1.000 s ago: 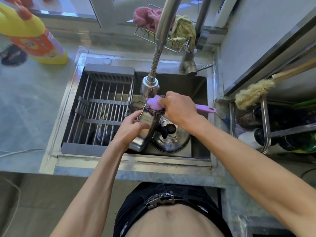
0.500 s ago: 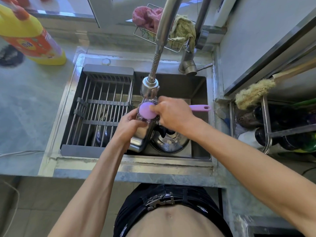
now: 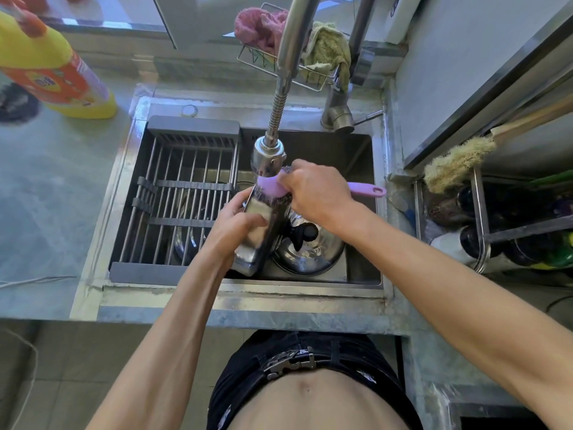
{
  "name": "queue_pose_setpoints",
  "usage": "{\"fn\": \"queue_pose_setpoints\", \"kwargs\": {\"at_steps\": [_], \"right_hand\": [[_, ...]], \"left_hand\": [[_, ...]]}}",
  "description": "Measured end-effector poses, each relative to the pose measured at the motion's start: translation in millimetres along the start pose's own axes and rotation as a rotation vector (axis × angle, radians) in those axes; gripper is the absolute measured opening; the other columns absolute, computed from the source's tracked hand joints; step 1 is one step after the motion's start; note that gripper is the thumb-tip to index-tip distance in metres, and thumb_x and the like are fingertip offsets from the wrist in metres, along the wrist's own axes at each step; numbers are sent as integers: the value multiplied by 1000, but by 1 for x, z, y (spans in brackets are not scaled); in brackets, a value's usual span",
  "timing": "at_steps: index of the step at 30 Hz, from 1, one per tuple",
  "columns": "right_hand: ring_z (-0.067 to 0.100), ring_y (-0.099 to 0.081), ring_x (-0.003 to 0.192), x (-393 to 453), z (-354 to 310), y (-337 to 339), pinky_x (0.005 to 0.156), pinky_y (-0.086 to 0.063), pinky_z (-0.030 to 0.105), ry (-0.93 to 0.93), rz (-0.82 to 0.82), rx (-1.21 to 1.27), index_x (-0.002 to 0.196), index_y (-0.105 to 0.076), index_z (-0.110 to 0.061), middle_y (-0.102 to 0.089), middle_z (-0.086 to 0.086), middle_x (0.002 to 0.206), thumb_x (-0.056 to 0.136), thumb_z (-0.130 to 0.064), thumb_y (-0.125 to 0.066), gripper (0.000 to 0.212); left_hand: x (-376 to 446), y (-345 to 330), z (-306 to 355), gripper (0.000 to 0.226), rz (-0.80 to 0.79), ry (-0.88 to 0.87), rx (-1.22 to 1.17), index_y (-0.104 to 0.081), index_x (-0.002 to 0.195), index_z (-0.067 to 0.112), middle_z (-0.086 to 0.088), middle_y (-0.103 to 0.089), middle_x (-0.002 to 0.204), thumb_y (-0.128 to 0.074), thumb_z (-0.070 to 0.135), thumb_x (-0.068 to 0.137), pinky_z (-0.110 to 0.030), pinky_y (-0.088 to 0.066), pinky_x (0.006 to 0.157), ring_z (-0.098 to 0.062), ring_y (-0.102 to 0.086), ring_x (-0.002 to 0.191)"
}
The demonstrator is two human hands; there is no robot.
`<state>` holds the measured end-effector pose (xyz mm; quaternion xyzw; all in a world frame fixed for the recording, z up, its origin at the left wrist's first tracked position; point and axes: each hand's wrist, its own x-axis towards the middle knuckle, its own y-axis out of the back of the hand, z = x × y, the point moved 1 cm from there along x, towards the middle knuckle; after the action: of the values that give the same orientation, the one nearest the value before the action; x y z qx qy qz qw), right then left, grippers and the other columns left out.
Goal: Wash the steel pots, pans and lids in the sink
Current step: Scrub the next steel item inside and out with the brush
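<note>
My left hand (image 3: 237, 220) grips a rectangular steel container (image 3: 259, 240), held tilted on edge over the sink (image 3: 362, 274) under the pull-down faucet head (image 3: 268, 158). My right hand (image 3: 313, 189) grips a purple-handled scrub brush (image 3: 367, 190), whose head presses against the container's upper end. Below it a steel lid with a black knob (image 3: 305, 252) lies in the sink basin. Another steel pot (image 3: 189, 240) shows under the rack.
A grey drying rack (image 3: 183, 193) spans the sink's left half. A yellow detergent bottle (image 3: 52, 72) stands on the counter at back left. Cloths hang in a wire basket (image 3: 310, 54) behind the faucet. At right, a shelf holds bottles (image 3: 508, 243) and a bristle brush (image 3: 455, 162).
The brush head has slid back up along the container towards the faucet head after dipping lower half a second ago. My left hand keeps holding the container in place.
</note>
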<state>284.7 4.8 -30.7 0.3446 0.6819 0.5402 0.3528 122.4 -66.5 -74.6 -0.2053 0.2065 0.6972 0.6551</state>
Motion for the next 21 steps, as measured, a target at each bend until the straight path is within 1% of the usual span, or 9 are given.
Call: {"fn": "queue_pose_setpoints", "kwargs": {"at_steps": [2,3,6,8,12,15,17,19,21], "right_hand": [[30,-61,97,-12,-14,-1,65,-31,34,152,-48,-4,124,-63,-22,-55,3,111,92,-16,-51,35],[29,-61,97,-15,-17,-3,65,-30,34,184,-72,3,123,-64,-23,-54,3,109,91,-15,-51,35],[31,-60,91,5,4,-2,65,-31,34,-13,-41,28,116,-68,-21,-44,-1,92,93,-16,-53,29],[34,-61,88,12,12,0,66,-32,34,-93,-23,25,115,-69,-18,-42,-1,90,93,-16,-54,27],[31,-61,92,-7,-3,-1,64,-32,33,118,-72,44,120,-66,-23,-44,-3,94,90,-16,-55,33],[32,-61,92,-2,14,0,65,-32,33,42,-71,62,113,-70,-26,-42,-5,90,90,-15,-55,29],[33,-62,88,2,22,3,65,-32,34,-53,-47,52,108,-70,-22,-41,-3,87,90,-15,-54,25],[31,-60,87,-3,15,5,64,-30,34,3,-43,27,114,-68,-21,-41,-2,90,90,-15,-53,29],[30,-61,90,-11,4,7,63,-30,34,120,-49,28,122,-64,-24,-46,-1,96,90,-16,-52,35]], "left_hand": [[0,1,-1,60,6,-22,27,-69,114,42,-2,-75,102,-66,1,70,-39,-55,78,-21,-69,89],[-1,2,-3,61,8,-27,28,-70,113,42,0,-75,101,-65,0,70,-36,-53,78,-20,-68,90],[-6,1,-10,58,-17,-25,18,-69,116,31,-1,-77,104,-61,-13,79,-33,-51,82,-18,-71,95],[-9,0,-12,51,-22,-9,13,-69,113,23,-3,-77,101,-61,-15,81,-31,-51,82,-16,-72,93],[0,4,-11,25,-2,10,7,-63,100,3,-9,-71,89,-71,0,77,-43,-48,81,-24,-66,81],[6,-4,-7,25,27,39,6,-64,98,5,-9,-70,86,-71,10,75,-38,-49,72,-24,-65,78],[10,-10,-2,18,78,37,16,-67,100,13,-1,-72,83,-64,7,83,-27,-51,60,-13,-67,69],[14,-14,5,12,87,20,46,-64,85,15,6,-65,67,-58,4,86,-20,-45,50,-7,-58,54],[16,-16,8,22,97,10,62,-50,69,16,8,-49,54,-54,0,83,-19,-33,42,-9,-44,47]]}}
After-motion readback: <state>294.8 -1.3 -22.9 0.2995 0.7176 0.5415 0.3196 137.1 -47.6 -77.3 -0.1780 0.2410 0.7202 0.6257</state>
